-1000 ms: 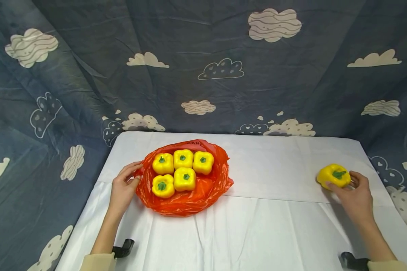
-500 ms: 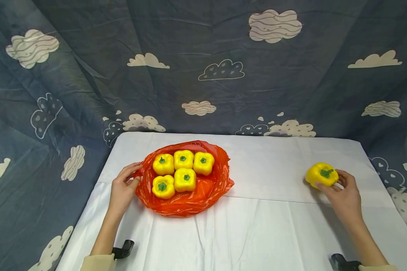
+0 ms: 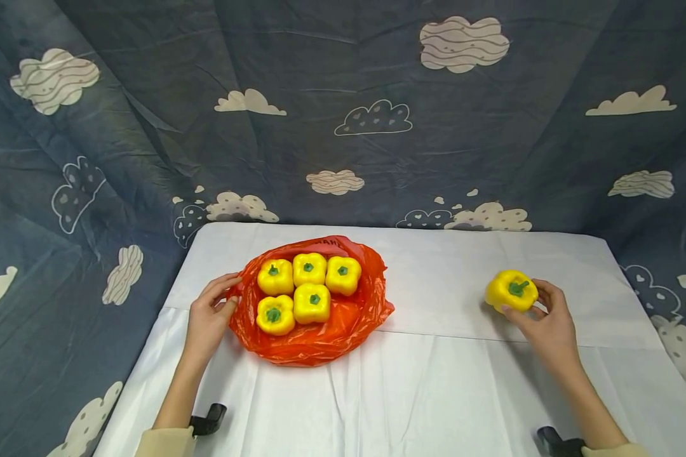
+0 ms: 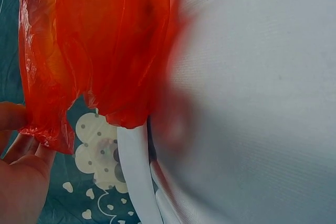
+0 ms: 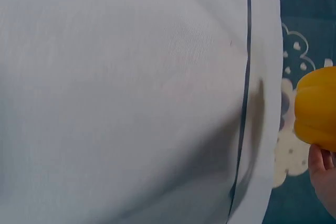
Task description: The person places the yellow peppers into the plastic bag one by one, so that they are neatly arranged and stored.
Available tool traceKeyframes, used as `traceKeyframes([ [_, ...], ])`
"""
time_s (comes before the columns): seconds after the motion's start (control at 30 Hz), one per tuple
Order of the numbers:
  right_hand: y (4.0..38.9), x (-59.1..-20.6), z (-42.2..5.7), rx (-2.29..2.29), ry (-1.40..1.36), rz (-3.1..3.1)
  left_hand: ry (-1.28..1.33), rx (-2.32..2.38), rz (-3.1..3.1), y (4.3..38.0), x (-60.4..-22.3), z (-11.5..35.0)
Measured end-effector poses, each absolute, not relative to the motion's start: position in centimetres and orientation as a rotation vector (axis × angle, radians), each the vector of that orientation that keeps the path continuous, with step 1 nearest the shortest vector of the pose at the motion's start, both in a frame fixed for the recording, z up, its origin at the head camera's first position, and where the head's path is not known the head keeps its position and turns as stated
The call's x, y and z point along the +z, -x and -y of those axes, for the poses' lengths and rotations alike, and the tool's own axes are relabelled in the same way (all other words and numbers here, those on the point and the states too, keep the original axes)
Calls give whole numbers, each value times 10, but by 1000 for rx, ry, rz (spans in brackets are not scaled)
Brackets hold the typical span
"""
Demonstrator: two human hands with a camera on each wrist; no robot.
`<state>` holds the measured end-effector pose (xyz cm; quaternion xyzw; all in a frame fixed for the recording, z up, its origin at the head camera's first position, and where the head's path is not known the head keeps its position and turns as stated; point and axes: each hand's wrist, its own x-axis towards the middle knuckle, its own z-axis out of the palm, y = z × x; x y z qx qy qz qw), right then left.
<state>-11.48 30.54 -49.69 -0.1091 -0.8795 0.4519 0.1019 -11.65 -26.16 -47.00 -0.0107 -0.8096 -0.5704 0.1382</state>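
Note:
A red plastic bag lies spread on the left half of the table, its mouth turned up. Several yellow bell peppers sit inside it with green stems upward. My left hand pinches the bag's left rim between thumb and fingers; in the left wrist view the gathered red film shows at the fingertips. Over the right part of the table, my right hand grips another yellow bell pepper from its right side. That pepper is partly cut off in the right wrist view.
A white cloth covers the table. Behind it hangs a dark blue curtain printed with clouds, which also runs down both sides. Black wrist mounts are strapped to both wrists.
My right hand has carried its bell pepper leftward across the table, from the far right toward the bag. The left hand and the bag have stayed nearly still.

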Motion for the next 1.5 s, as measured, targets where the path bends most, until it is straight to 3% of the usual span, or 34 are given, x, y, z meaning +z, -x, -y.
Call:
traceKeyframes([
  [0.4,115,-484,-271,1290,58,2637,28,-1636,2341,119,-478,263],
  [1.5,119,-438,-188,1453,-313,2607,39,-1639,2334,118,-477,262],
])
